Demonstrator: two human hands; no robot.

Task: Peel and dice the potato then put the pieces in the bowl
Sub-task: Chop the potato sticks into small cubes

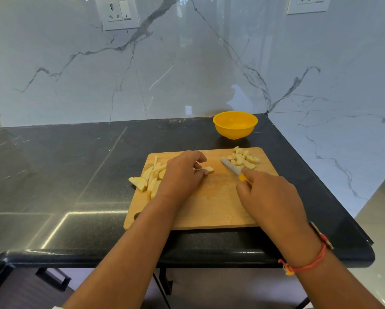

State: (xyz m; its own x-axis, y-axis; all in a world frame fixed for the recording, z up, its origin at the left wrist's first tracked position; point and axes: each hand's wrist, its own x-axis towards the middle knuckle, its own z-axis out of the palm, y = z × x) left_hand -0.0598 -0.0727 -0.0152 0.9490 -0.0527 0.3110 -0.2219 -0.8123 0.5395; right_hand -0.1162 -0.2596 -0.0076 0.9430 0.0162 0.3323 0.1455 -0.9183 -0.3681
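Board [209,208]; right hand [274,197] around knife [231,167]

Counted are one bowl [235,133], one cutting board [209,204], one knife [231,167], one lone potato stick [209,169], two potato heaps [149,179] [243,158], two wall sockets [118,13] [308,3], and two hands: left hand [182,172], right hand [269,197].

Board [209,204] sits mid-frame on the counter [75,175], bowl [235,132] just behind its right corner. Strips [152,177] at the board's left edge, dice [243,160] at its upper right.
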